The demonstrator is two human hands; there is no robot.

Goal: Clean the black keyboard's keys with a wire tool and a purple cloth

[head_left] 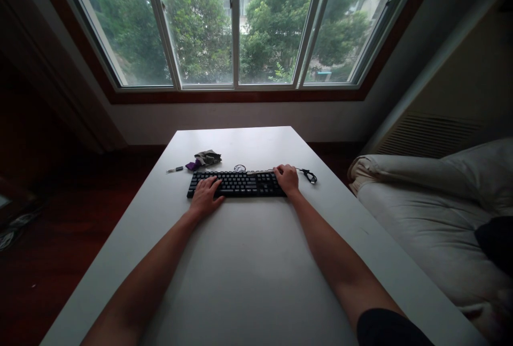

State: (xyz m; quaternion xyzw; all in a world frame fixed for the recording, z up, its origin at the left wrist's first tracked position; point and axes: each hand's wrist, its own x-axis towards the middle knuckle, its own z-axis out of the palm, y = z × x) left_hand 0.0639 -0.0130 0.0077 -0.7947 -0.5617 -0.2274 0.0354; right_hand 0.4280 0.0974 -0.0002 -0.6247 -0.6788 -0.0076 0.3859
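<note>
A black keyboard (248,184) lies flat across the white table in front of me. My left hand (205,194) rests on its left end, fingers spread over the keys and thumb out along the front edge. Around the right end curls my right hand (287,178), its fingers closed over the corner of the keyboard. A bundled black cable (308,176) lies just right of that hand. Behind the keyboard's left part sit a crumpled grey-and-purple cloth (207,158) and a thin pen-like tool (175,169). A small loop of cord (239,168) shows behind the keyboard's middle.
The white table (248,260) narrows away toward a wall below a wide window (236,25). A pale sofa (433,217) stands along the right side. Dark red wooden floor (80,228) lies to the left, with a dark object near the far left edge.
</note>
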